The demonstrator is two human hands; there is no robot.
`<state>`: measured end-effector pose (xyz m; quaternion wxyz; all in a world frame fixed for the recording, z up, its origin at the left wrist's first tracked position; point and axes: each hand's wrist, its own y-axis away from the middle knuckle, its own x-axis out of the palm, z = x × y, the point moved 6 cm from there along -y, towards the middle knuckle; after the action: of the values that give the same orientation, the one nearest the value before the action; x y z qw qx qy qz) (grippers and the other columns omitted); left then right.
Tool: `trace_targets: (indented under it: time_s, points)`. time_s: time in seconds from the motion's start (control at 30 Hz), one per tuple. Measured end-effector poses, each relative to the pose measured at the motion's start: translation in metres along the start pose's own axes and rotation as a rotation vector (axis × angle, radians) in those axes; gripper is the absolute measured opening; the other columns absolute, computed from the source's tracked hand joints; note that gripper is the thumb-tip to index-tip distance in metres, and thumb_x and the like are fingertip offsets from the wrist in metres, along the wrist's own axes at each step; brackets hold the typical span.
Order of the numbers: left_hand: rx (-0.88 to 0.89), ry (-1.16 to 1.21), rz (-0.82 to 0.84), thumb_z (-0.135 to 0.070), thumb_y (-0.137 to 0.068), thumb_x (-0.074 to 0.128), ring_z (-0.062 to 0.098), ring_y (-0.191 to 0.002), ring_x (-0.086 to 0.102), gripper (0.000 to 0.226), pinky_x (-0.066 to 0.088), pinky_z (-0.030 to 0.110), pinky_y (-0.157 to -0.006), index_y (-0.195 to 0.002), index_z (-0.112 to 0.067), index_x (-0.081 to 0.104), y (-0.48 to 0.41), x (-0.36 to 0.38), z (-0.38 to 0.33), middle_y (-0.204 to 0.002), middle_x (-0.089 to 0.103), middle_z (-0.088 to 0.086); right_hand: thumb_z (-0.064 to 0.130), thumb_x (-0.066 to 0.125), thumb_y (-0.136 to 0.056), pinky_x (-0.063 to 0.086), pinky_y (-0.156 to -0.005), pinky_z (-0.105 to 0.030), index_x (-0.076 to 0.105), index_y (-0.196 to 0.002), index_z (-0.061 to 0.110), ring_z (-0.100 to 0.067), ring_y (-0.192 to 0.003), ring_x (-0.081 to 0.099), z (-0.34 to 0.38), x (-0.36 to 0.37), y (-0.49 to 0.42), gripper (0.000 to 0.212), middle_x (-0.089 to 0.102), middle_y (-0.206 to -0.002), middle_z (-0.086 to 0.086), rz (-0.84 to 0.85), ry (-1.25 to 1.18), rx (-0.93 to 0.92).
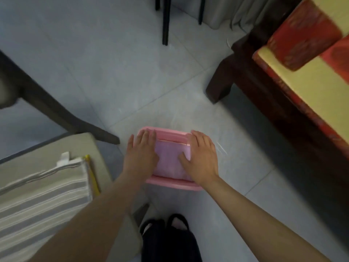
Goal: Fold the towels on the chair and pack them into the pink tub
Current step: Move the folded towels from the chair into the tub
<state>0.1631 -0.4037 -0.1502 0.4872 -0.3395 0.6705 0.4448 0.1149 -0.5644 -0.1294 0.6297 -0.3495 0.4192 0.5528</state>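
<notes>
In the head view, the left hand [140,150] and right hand [203,159] lie flat with fingers straight, grasping nothing and pressing a folded lilac towel [170,159] down inside the pink tub [166,181]. Uneven pressure could tip or skid the tub, or the fold may spring loose on release. A striped towel [43,190] lies left of the tub on the chair [85,144], not yet packed.

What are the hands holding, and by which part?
Nothing is gripped. The left hand and right hand press flat on the towel in the tub.

Pale grey floor tiles [113,63] lie in dim light. A dark wooden bench [220,87] with a red-and-yellow cushion [302,87] stands at the right. Thin black legs [165,21] stand at the far side.
</notes>
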Motion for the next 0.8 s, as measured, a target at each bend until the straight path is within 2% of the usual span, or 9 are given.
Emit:
trace_targets:
  time_s: [0.13,0.2,0.3,0.43,0.53,0.7,0.8]
  points:
    - [-0.042,0.165,-0.201,-0.015,-0.078,0.063,0.034,-0.131,0.044,0.067,0.03,0.047,-0.11,-0.139,-0.002,0.04,0.06,-0.098,0.019,-0.141,0.046,0.02,0.036,0.059,-0.08,0.046,-0.092,-0.039,0.052,-0.125,0.017,-0.022,-0.117,0.05,0.067,-0.067,0.007,0.05,0.056,-0.128,0.0,-0.003,-0.138,-0.082]
    - [-0.068,0.214,-0.279,-0.012,-0.077,0.063,0.037,-0.121,0.052,0.061,0.039,0.046,-0.103,-0.134,0.0,0.045,0.08,-0.128,0.037,-0.133,0.053,0.021,0.031,0.063,-0.081,0.047,-0.089,-0.036,0.051,-0.125,0.018,-0.02,-0.113,0.051,0.094,-0.081,0.011,0.047,0.056,-0.125,0.0,0.013,-0.21,-0.11]
    - [-0.16,0.238,-0.293,-0.011,-0.077,0.059,0.038,-0.116,0.053,0.059,0.046,0.046,-0.093,-0.134,-0.002,0.046,0.124,-0.158,0.082,-0.129,0.056,0.02,0.028,0.063,-0.084,0.042,-0.089,-0.032,0.049,-0.127,0.017,-0.021,-0.113,0.049,0.145,-0.081,0.021,0.047,0.055,-0.126,-0.001,0.099,-0.282,-0.163]
    - [-0.354,0.196,-0.23,-0.013,-0.084,0.058,0.037,-0.123,0.047,0.059,0.043,0.047,-0.096,-0.14,-0.006,0.039,0.19,-0.155,0.156,-0.137,0.05,0.018,0.03,0.056,-0.085,0.04,-0.096,-0.035,0.046,-0.13,0.015,-0.023,-0.12,0.046,0.2,-0.052,0.04,0.049,0.053,-0.13,-0.004,0.207,-0.322,-0.167]
    - [-0.466,0.174,-0.162,-0.017,-0.087,0.054,0.035,-0.125,0.043,0.06,0.043,0.048,-0.097,-0.143,-0.007,0.034,0.242,-0.136,0.208,-0.14,0.046,0.017,0.028,0.058,-0.085,0.039,-0.099,-0.036,0.045,-0.131,0.013,-0.025,-0.123,0.045,0.228,-0.021,0.054,0.05,0.052,-0.132,-0.007,0.296,-0.301,-0.116]
    - [-0.62,0.23,-0.092,-0.02,-0.087,0.051,0.037,-0.122,0.045,0.059,0.046,0.049,-0.092,-0.142,-0.013,0.033,0.303,-0.103,0.284,-0.139,0.046,0.016,0.033,0.061,-0.084,0.041,-0.088,-0.035,0.047,-0.126,0.008,-0.03,-0.113,0.053,0.245,0.03,0.076,0.051,0.056,-0.123,-0.012,0.468,-0.308,0.088]
    - [-0.68,0.309,-0.077,-0.019,-0.085,0.054,0.038,-0.118,0.044,0.059,0.045,0.05,-0.091,-0.139,-0.011,0.034,0.322,-0.09,0.315,-0.131,0.049,0.018,0.035,0.063,-0.086,0.042,-0.095,-0.038,0.042,-0.134,0.008,-0.029,-0.117,0.052,0.25,0.048,0.089,0.059,0.054,-0.13,-0.009,0.528,-0.364,0.247]
